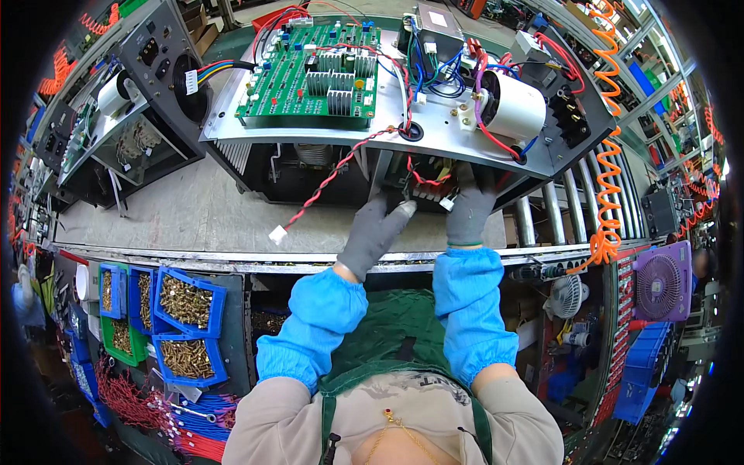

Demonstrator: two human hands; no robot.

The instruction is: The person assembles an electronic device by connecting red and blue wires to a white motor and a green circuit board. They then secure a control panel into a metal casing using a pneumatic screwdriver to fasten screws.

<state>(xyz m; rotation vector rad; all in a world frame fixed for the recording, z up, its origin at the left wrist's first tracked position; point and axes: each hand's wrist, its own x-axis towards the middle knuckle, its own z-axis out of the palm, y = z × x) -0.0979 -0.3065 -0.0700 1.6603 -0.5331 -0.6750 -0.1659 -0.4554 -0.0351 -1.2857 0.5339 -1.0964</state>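
Both gloved hands, left hand (377, 225) and right hand (468, 208), seemingly pinch white connectors (447, 203) (red wires (425, 177) running away, upward).

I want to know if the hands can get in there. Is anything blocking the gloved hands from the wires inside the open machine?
Nothing visible does: left grey-gloved hand and right grey-gloved hand already reach the red wires under the grey metal plate.

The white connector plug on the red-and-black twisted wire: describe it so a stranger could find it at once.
Start at the open metal chassis carrying the green circuit board. A red-and-black twisted wire runs from its front edge down-left onto the grey bench. The white connector plug is at that wire's loose end, left of the gloved left hand; unlike the other connectors, it lies alone on bare bench.
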